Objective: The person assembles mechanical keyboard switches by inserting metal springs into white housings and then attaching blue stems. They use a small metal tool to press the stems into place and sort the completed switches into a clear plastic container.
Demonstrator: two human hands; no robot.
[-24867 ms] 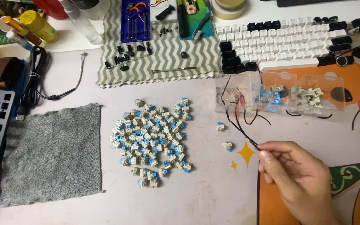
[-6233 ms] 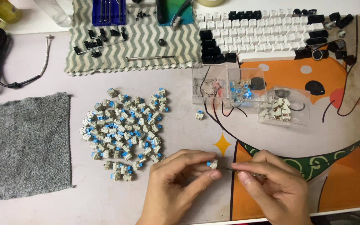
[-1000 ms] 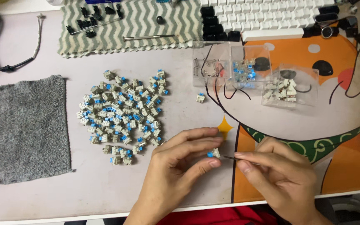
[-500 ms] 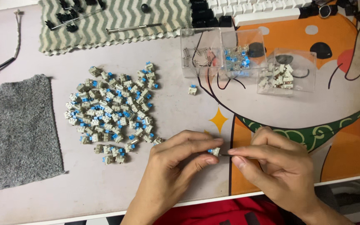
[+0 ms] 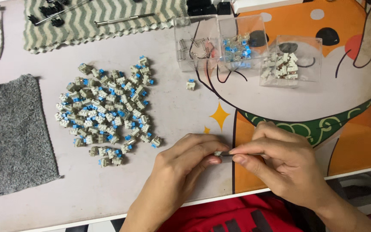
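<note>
Key switch (image 5: pixel 218 153) pinched in your left hand (image 5: pixel 181 165) near desk's front edge; right hand (image 5: pixel 280 165) grips thin metal tool (image 5: pixel 241 153) against it. Switch pile (image 5: pixel 106 109) left, clear boxes (image 5: pixel 245 47) behind, room between.

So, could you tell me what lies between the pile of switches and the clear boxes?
In the head view, one lone switch lies between the pile of switches and the clear boxes.

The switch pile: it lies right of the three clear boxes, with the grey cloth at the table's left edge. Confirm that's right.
Not quite. The head view shows the switch pile lying left of the three clear boxes, nearer the person, not right of them. The grey cloth is at the table's left edge, as you say.
</note>
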